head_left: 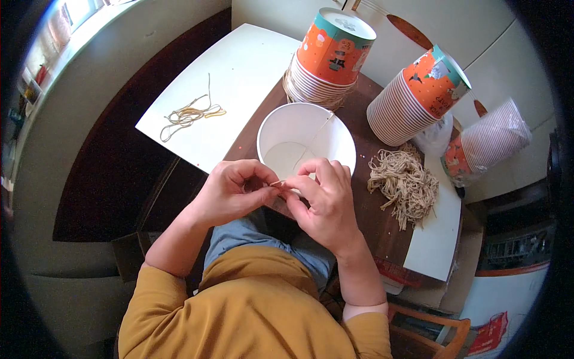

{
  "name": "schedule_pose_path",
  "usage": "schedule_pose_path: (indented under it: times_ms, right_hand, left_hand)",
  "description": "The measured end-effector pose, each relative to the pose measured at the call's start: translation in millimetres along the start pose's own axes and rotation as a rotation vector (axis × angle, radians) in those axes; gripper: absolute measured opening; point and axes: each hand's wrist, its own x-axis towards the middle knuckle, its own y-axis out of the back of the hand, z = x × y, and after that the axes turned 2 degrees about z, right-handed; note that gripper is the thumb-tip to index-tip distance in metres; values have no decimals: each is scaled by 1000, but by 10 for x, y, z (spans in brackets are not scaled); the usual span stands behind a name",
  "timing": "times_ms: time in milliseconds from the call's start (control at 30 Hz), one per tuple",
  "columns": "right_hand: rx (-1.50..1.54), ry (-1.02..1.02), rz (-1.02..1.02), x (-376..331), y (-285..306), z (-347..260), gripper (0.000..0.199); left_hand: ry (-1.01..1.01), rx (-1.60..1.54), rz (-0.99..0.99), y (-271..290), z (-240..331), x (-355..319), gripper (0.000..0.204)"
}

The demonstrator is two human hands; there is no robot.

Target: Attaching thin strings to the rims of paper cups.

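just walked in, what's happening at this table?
A person pinches a thin piece of string between the left hand and right hand, just over the near rim of an open white paper bowl. A heap of tan strings lies to the right, stacks of orange printed bowls stand behind, and a few loose strings lie on the white board.

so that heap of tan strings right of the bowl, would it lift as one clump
Probably not: the tan string heap is loose, tangled strands, so likely floppy and light. A pinch would probably drag some and shed others; ends already stray at its edge.
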Motion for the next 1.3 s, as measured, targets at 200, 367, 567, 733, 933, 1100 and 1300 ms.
schedule_pose_path:
  times_ms: [200, 367, 567, 733, 933, 1100, 1300]
  right_hand:
    - [-244, 45, 137, -134, -87, -161, 15]
    - [-233, -119, 192, -330, -174, -403, 11]
    - [-198, -169, 251, -415, -410, -291, 19]
    - [-38, -182, 317, -346, -573, -180, 19]
    - [723, -587, 232, -153, -529, -235, 9]
    - [953, -718, 260, -225, -623, -210, 9]
    - [252, -359, 317, -214, -621, -138, 10]
  left_hand:
    - [-213, 442, 111, -50, 46, -44, 11]
    - [-597, 705, 277, -202, -44, -108, 17]
    - [-193, 348, 355, -297, -243, -224, 17]
    - [92, -331, 321, -254, -342, -148, 11]
    - [86, -493, 337, -180, -428, -161, 11]
    - [47, -476, 337, -178, -452, -199, 10]
    - [9, -183, 417, -195, -378, -224, 9]
